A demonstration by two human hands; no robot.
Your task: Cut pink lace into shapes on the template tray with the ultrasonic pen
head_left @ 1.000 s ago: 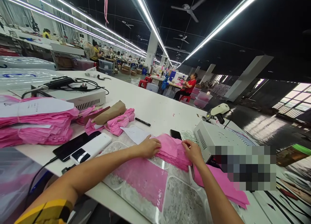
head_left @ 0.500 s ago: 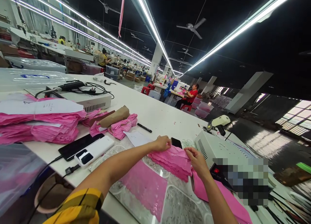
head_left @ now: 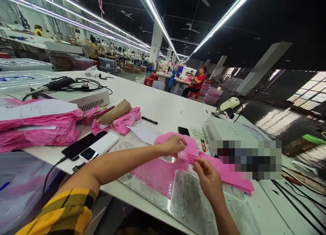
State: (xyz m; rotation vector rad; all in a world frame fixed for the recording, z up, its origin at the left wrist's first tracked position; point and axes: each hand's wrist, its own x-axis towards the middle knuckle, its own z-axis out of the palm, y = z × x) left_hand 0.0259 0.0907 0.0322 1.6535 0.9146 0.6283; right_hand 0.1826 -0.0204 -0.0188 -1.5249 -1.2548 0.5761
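My left hand is closed on the edge of a bundle of pink fabric pieces, lifting it off the table. My right hand pinches the same pink fabric from below and to the right. Under the hands lies a flat pink lace-edged piece on a clear plastic sheet. More flat pink pieces lie to the right of my right hand. Small red snips lie just beyond the bundle.
Stacks of pink fabric with paper on top lie at left, next to a phone and a white power bank. A white metal box, a black pen and a dark phone are on the white table. Other people work at far tables.
Both hands have lifted the pink bundle off the table and drawn it nearer; the right hand moved down and toward me. The view tilted slightly.
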